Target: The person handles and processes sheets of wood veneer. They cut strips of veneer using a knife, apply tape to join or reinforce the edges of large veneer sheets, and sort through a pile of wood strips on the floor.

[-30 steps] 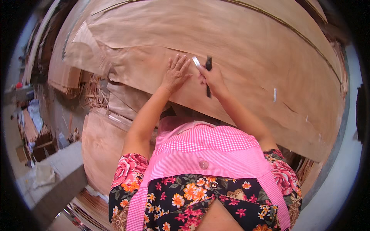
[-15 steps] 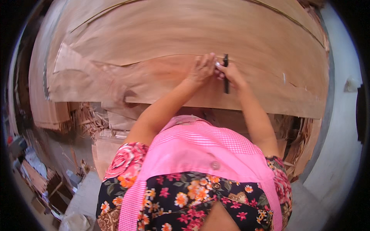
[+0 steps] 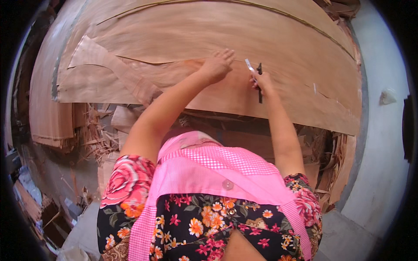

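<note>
Large thin sheets of brown wood veneer [image 3: 283, 98] lie in a stack in front of me. My left hand [image 3: 217, 67] is open above the top sheet, fingers stretched out, close to a long split in the veneer. To its right, my right hand [image 3: 262, 81] is closed around a slim black tool [image 3: 260, 93]. A short white strip [image 3: 248, 64], like tape, sticks up from the fingers of that same hand. A loose, ragged veneer piece [image 3: 114, 63] lies folded across the left part of the sheet, its lower end over the front edge.
Thin dark strips [image 3: 278, 11] curve across the far part of the stack. Torn veneer scraps [image 3: 93, 137] hang below the front edge. A pale wall [image 3: 379, 143] rises at the right. Mixed scraps and bags [image 3: 32, 187] clutter the lower left.
My hands have come apart; the left moved left and its fingers spread. The white strip now shows in my right hand. The loose veneer piece's lower end no longer blurs.
</note>
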`<state>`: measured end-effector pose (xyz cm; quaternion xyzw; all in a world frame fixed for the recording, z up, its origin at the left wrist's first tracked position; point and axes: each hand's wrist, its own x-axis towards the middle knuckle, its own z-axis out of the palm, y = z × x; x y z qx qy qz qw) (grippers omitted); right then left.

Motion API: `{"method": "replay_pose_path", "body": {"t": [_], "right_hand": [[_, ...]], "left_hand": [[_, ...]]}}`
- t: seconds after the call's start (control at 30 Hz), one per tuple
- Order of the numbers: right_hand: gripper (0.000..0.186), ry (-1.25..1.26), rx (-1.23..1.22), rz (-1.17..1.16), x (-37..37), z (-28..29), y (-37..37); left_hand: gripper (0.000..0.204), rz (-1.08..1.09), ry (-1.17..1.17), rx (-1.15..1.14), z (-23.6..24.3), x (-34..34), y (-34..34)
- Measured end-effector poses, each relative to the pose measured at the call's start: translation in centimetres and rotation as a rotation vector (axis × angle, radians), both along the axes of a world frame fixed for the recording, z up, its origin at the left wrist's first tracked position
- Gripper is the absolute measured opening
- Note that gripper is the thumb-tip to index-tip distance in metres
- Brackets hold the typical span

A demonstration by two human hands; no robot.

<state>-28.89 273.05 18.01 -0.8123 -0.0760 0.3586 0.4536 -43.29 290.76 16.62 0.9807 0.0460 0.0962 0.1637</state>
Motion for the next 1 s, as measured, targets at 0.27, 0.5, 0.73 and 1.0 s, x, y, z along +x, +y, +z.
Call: {"method": "replay_pose_path", "body": {"t": [0.27,0.5,0.73,1.0], "right_hand": [[0.009,-0.084,0.072,-0.103,0.6,-4.8,-1.6],[0.016,-0.533,-0.446,-0.077,2.4,0.7,-9.4],[0.017,-0.836,0.166,0.492,-26.6,-1.3,14.2],[0.017,-0.911,-0.110,0.601,-36.1,1.3,28.1]], "left_hand": [[0.056,-0.061,0.025,0.110,-2.8,4.2,-5.8],[0.048,-0.409,0.128,-0.621,2.4,1.8,0.3],[0.055,0.917,-0.059,-0.197,-2.3,-34.1,24.2],[0.071,1.145,0.170,0.124,-3.9,-46.1,33.5]]}}
